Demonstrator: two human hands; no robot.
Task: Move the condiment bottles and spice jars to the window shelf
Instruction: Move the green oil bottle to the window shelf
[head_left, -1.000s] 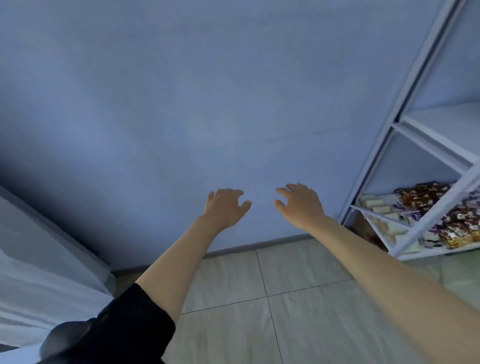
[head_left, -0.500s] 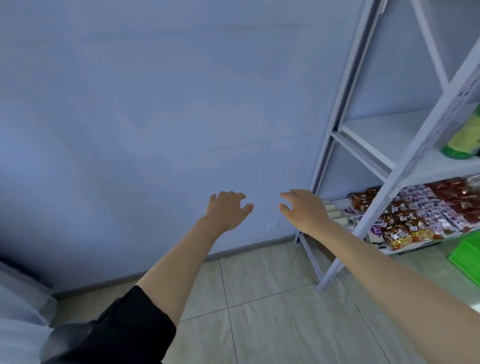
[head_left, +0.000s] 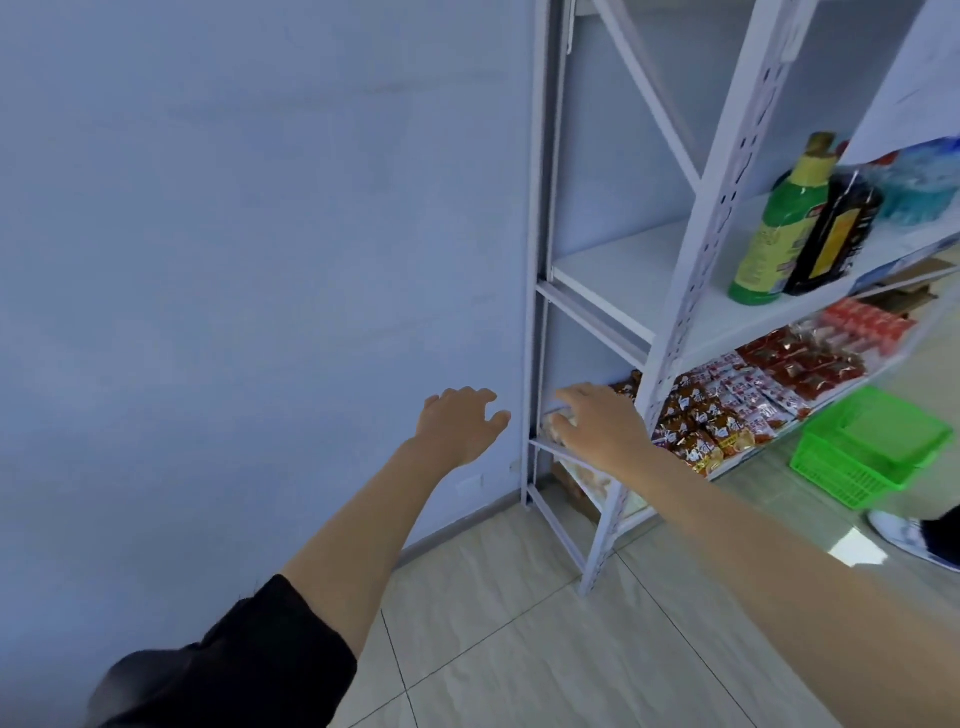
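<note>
Step in hand: approach to the rack (head_left: 670, 332). Both the left hand (head_left: 460, 423) and right hand (head_left: 605, 426) are extended, fingers spread and holding nothing. The green bottle (head_left: 774, 228) and dark bottle (head_left: 836, 234) stand touching on the middle shelf; the next move likely calls for raising a hand to grasp one.

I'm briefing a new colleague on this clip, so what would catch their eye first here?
Two bare arms stretch forward, left hand and right hand both open and holding nothing, before a white metal rack. On its middle shelf stand a green bottle and a dark bottle side by side. A bright green basket sits on the floor at right.
</note>
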